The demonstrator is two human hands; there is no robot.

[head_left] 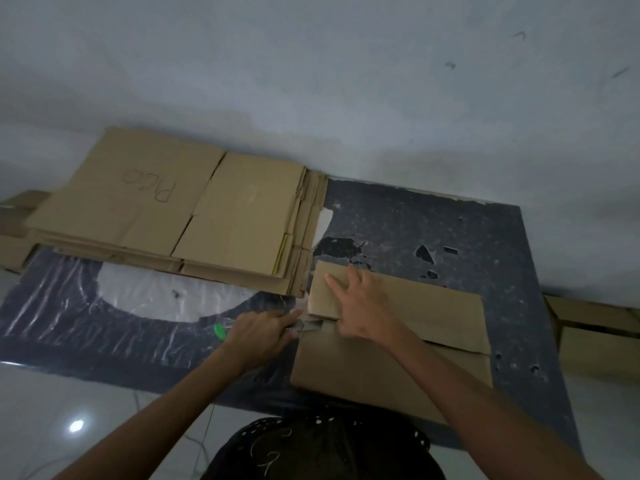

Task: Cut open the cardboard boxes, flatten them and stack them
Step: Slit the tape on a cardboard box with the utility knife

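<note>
A brown cardboard box (408,362) lies on the dark mat in front of me, its top seam running left to right. My right hand (360,303) presses flat on the far top flap with fingers spread. My left hand (263,332) grips a cutter with a green end (219,331) at the box's left edge, where the seam starts; the blade is mostly hidden by my fingers. A stack of flattened cardboard boxes (194,209) lies at the far left against the wall, the top sheet marked with handwriting.
The worn dark mat (433,223) covers the floor, with a shiny plastic sheet (114,306) on its left part. More cardboard boxes (599,337) sit at the right edge and others (14,237) at the far left. A white wall stands behind.
</note>
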